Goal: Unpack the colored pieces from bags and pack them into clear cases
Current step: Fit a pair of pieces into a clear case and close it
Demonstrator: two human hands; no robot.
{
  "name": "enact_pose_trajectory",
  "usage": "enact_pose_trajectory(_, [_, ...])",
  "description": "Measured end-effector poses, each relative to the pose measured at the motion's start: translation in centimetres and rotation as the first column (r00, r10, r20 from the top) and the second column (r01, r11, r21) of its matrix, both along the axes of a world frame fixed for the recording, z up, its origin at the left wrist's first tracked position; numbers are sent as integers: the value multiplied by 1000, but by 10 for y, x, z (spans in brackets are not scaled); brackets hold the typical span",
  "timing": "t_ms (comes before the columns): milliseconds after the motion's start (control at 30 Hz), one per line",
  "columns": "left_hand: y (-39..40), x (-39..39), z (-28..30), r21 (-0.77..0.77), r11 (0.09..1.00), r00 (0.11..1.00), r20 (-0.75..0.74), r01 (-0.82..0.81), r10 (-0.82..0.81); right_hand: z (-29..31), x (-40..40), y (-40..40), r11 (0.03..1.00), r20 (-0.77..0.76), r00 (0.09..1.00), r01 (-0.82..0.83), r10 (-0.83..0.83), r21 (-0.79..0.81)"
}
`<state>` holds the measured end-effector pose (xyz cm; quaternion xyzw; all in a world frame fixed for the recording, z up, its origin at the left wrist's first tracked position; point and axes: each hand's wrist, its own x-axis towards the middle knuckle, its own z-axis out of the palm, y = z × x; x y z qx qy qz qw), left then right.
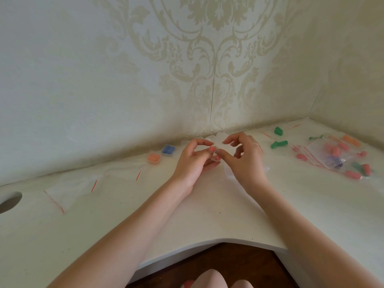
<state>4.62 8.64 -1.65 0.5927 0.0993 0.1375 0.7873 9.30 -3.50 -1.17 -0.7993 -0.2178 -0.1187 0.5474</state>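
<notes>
Corner of a room with cream damask wallpaper; white tabletop [207, 204] fitted into it.

Filled clear cases: two, near the tabletop's rear edge left of the hands, namely an orange-filled case [154, 158] and a blue-filled case [168, 150].

Loose green pieces [279, 143]: about three, toward the right rear corner.

Bags with pieces [332, 154]: a heap at the right edge, holding pink, purple, orange and green pieces; count not clear.

Empty bags [99, 179]: roughly three, red-striped, flat near the left rear edge.

Left hand [192, 161]: fingers curled, pinching a clear case [214, 157] with two pink pieces [212, 149] in it, at the tabletop's middle.

Right hand [243, 156]: fingers bent, index tip pressing on the same case; a ring on one finger. Both forearms reach forward from the front edge.
</notes>
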Motion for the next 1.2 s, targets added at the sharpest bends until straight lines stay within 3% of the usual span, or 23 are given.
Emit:
enact_pose_trajectory(267, [-2,-1,0,2,1000,1000,9,5,-5,6,-5,0,966,-78,975,-190,206,176])
enact_pose_trajectory(433, [-1,1,4,-166,986,1000,-16,-20,18,5,-2,0,950,-86,966,-220,244,223])
enact_pose_trajectory(533, [2,1,2,-73,997,999,-19,-33,32,2,-1,1,945,-85,956,-260,281,199])
enact_pose_trajectory(800, [5,-2,3,-47,999,1000,-20,3,-4,-2,5,2,963,-125,965,-210,232,168])
enact_pose_trajectory(933, [15,1,9,-22,993,994,2,-114,114,5,8,-4,941,-192,973,-54,124,335])
enact_pose_trajectory(1000, [30,4,10,81,975,978,40,-208,205,6,10,-6,940,-223,972,2,79,341])
enact_pose_trajectory(1067, [49,5,8,325,872,930,141,-367,339,6,12,-7,952,-215,975,11,58,306])
enact_pose_trajectory(1200, [70,-3,8,659,488,809,353,-572,470,7,19,-13,954,-217,976,80,-16,289])
